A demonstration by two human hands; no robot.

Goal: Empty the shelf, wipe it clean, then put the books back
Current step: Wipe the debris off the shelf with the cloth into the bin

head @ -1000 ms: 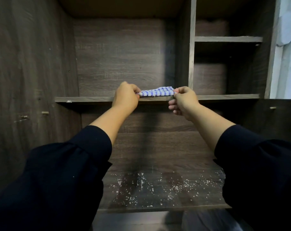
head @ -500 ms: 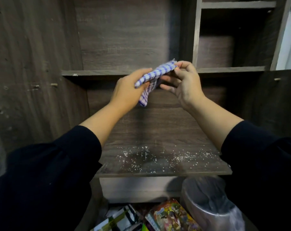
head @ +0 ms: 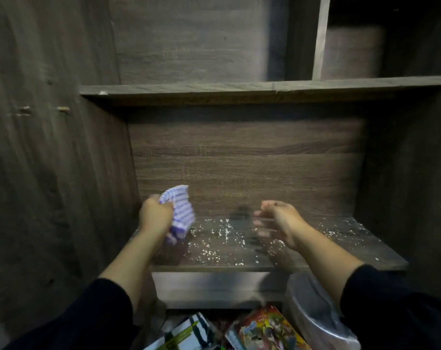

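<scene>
Both hands had dropped from the upper shelf (head: pixel 239 87) to the lower shelf (head: pixel 340 251) since the earlier frames, and the right hand (head: pixel 280 223) had let go of the cloth.

Item: cloth (head: pixel 180 210), blue-and-white check, bunched in our left hand (head: pixel 155 215), which gripped it just above the lower shelf's left end.
Item: right hand, holding nothing, fingers blurred but loosely spread, over the shelf's middle.
Item: white crumbs (head: pixel 222 238), scattered across the lower shelf, not yet wiped.
Item: books (head: pixel 262 329), lying below the shelf, beside a plastic-lined bin (head: pixel 315 317).

Risk noted: we judged that a sweep toward the front edge would tip crumbs onto the books beneath; a cupped right hand at the edge would catch them. The bunched cloth might also skip crumbs in the corners.
</scene>
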